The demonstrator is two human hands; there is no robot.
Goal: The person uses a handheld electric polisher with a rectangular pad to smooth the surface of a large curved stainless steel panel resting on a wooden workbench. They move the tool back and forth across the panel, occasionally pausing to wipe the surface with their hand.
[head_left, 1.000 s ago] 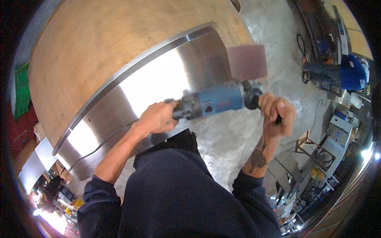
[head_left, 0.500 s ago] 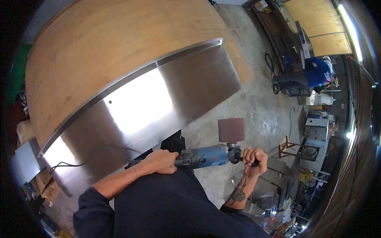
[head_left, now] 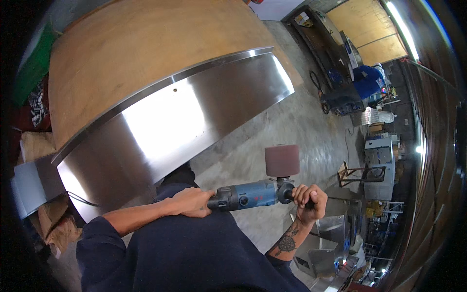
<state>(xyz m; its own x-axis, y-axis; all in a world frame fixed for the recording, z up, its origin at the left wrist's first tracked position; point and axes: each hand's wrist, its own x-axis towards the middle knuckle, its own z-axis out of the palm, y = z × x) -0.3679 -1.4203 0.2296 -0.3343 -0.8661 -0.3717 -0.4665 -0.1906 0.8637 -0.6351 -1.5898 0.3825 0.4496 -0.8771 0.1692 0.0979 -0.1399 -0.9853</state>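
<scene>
I hold a blue and black drum sander (head_left: 253, 193) crosswise in front of my body. Around its dark rear grip, at the left end, my left hand (head_left: 193, 202) is closed. My right hand (head_left: 310, 200) wraps the black side handle at the other end. A reddish-brown abrasive drum (head_left: 282, 160) points away from me over the floor, apart from the metal. Beyond and to the left lies a long, shiny metal sheet (head_left: 224, 107) with a raised far edge and a small hole. Part of a dark cord (head_left: 81, 198) shows at its left end.
Under the sheet is a broad wooden tabletop (head_left: 160, 39). Grey concrete floor (head_left: 243, 138) stretches to the right. A person in blue (head_left: 367, 82) is by a bench at the far right. Metal cabinets (head_left: 379, 151) and a small frame stand (head_left: 362, 174) are farther right. Brown paper (head_left: 56, 221) sits at lower left.
My view has shifted, and the sheet and its bright reflections appear at a different angle. The cord has moved off the sheet's middle. Both hands keep their grips, with the drum still clear of the metal.
</scene>
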